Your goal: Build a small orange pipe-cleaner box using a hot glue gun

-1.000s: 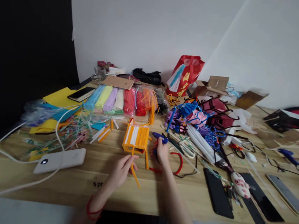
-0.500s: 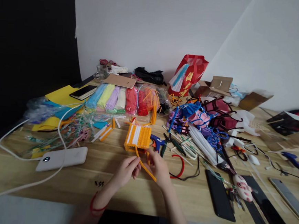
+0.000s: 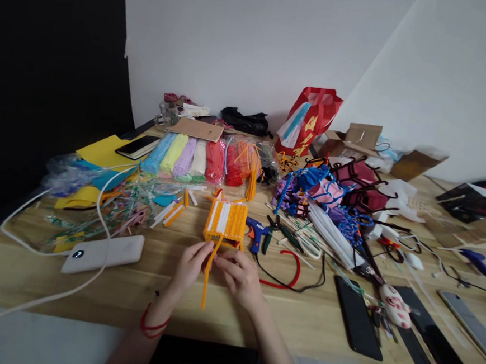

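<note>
A small orange box (image 3: pixel 236 221) with white stripes, built of fuzzy pipe cleaners, stands on the table in front of me. From its near edge an orange pipe cleaner (image 3: pixel 206 283) comes down toward me, its free end hanging over the wood. My left hand (image 3: pixel 191 265) pinches this strand just below the box. My right hand (image 3: pixel 239 274) is closed from the other side, its fingertips meeting the strand beside the left fingers. The exact contact under the fingertips is partly hidden.
Right of the box lie a blue glue gun (image 3: pixel 257 233) and dark-handled pliers (image 3: pixel 285 233). A white power bank (image 3: pixel 102 254) with a cable is at left. Bundled pipe cleaners (image 3: pixel 177 157) lie behind. A black phone (image 3: pixel 357 317) rests at right.
The loose end of the orange strand has swung from lower right to straight down toward me. My left hand moved slightly left, and my right fingers came in to the strand.
</note>
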`<action>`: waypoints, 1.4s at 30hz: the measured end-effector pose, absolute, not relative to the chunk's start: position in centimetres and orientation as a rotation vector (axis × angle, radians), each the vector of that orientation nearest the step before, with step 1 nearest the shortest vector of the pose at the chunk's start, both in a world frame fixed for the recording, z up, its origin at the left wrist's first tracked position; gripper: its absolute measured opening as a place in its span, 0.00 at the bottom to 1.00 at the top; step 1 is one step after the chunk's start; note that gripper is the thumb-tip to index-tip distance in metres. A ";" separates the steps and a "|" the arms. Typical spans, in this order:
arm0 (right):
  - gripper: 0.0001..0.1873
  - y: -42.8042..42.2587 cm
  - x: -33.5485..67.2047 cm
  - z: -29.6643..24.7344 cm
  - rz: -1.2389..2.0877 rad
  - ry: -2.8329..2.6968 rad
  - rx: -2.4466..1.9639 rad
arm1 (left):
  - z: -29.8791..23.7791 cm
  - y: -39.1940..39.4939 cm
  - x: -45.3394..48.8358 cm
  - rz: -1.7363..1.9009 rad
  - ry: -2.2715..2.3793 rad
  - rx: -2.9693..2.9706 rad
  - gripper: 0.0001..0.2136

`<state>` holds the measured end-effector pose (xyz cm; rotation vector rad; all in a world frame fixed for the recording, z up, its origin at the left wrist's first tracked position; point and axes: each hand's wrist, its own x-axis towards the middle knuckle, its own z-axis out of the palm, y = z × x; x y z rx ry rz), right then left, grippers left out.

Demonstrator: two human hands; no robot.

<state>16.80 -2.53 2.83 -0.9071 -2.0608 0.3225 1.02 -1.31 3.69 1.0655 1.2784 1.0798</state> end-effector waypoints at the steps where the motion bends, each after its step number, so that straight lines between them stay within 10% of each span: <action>1: 0.16 -2.5 16.5 2.9 0.328 -2.051 -0.913 | 3.8 -1.2 1.0 1.105 1.297 1.108 0.21; 20: 0.15 -1.5 13.6 3.9 0.140 -2.029 -1.068 | 5.0 1.4 -2.3 1.364 1.431 2.248 0.09; 33: 0.11 -1.7 14.5 2.4 0.542 -1.486 -1.165 | 2.0 5.9 -1.9 1.311 0.996 2.192 0.10; 42: 0.08 -0.5 15.8 2.5 0.236 -1.323 -1.270 | 2.2 5.2 -1.5 1.321 1.059 2.231 0.07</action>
